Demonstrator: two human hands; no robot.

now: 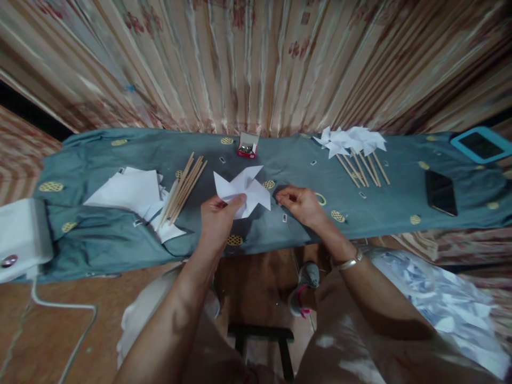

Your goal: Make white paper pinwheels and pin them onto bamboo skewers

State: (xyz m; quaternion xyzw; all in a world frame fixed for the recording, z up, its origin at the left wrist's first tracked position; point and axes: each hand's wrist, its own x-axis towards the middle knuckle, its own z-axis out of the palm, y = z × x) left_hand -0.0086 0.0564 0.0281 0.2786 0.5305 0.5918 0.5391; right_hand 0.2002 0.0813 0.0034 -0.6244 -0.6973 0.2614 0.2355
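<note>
My left hand (219,213) grips a white paper pinwheel (250,188) above the cloth, its thumb pressed near the middle of the folded blades. Just to the right, my right hand (298,204) is closed in a pinch, apart from the pinwheel; whatever lies between the fingertips is too small to make out. Beyond the pinwheel stands a small red box (247,146) with its lid up and shiny metal pieces inside. Left of my left hand lies a bundle of wooden sticks (187,186), partly over white paper sheets (128,191).
Several pinwheels on sticks (352,141) lie at the back right of the cloth-covered table (288,154). Farther right are a dark phone (440,193) and a blue-framed tablet (482,145). A yellow-green ring (321,199) lies behind my right hand. A white appliance (26,237) with a cord sits at the left edge.
</note>
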